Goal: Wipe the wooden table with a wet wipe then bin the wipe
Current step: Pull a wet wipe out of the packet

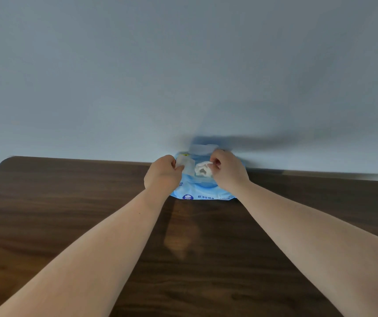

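A light blue soft plastic pack of wet wipes (203,191) lies at the far edge of the dark brown wooden worktop (69,213), against the pale wall (137,76). The left hand (163,175) pinches the pack's peeled-back translucent flap (187,167). Just right of it, the right hand (227,171) has its fingertips closed on the bunched white wet wipe (203,170) sticking out of the opening.
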`<action>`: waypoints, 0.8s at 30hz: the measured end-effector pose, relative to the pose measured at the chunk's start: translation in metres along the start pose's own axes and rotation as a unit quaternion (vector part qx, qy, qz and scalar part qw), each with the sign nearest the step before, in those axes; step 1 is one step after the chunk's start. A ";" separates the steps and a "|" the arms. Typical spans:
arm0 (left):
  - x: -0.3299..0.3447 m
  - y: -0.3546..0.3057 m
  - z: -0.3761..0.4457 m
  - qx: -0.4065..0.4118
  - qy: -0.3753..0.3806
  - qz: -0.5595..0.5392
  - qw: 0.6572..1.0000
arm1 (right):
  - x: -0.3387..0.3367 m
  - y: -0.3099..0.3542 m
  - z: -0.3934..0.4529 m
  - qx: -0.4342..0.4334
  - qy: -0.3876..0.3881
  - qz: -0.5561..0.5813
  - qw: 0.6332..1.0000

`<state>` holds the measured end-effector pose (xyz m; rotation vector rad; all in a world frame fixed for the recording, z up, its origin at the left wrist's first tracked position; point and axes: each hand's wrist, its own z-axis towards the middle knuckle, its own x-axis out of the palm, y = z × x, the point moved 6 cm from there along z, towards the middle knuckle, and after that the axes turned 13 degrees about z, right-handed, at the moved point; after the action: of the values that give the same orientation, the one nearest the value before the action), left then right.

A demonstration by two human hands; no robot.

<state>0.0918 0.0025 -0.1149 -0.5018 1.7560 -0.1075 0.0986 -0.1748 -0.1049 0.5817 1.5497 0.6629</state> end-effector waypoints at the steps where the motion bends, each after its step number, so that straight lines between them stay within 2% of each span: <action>1: 0.001 0.000 0.001 -0.006 0.011 0.013 1.000 | -0.004 -0.001 -0.002 0.016 -0.009 0.043 0.999; 3: -0.001 -0.004 0.002 -0.008 0.026 0.029 0.999 | -0.018 -0.005 -0.003 0.067 -0.040 0.148 0.986; 5: -0.019 -0.016 -0.013 0.032 -0.010 0.000 0.999 | -0.047 0.003 -0.016 0.103 -0.064 0.229 0.966; 8: -0.023 -0.029 -0.020 0.128 -0.046 -0.028 0.990 | -0.051 0.000 -0.017 0.142 -0.044 0.267 0.952; 11: -0.022 -0.042 -0.031 0.199 -0.032 -0.029 0.979 | -0.052 0.003 -0.021 0.153 -0.046 0.290 0.943; 15: -0.028 -0.050 -0.041 0.187 0.006 -0.104 0.977 | -0.054 0.019 -0.029 0.134 -0.016 0.300 0.944; 17: -0.034 -0.052 -0.045 0.186 -0.008 -0.132 0.974 | -0.054 0.024 -0.034 0.127 -0.013 0.305 0.944; 20: -0.039 -0.055 -0.050 0.215 -0.030 -0.092 0.972 | -0.060 0.028 -0.041 0.126 -0.033 0.313 0.941; 22: -0.039 -0.058 -0.054 0.230 -0.024 -0.063 0.971 | -0.061 0.027 -0.044 0.137 -0.042 0.318 0.937; 24: -0.041 -0.059 -0.059 0.217 0.006 -0.087 0.972 | -0.061 0.026 -0.046 0.160 -0.040 0.335 0.928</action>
<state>0.0586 -0.0464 -0.0427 -0.3317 1.6348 -0.6061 0.0567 -0.2033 -0.0419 1.4061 1.3803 0.8819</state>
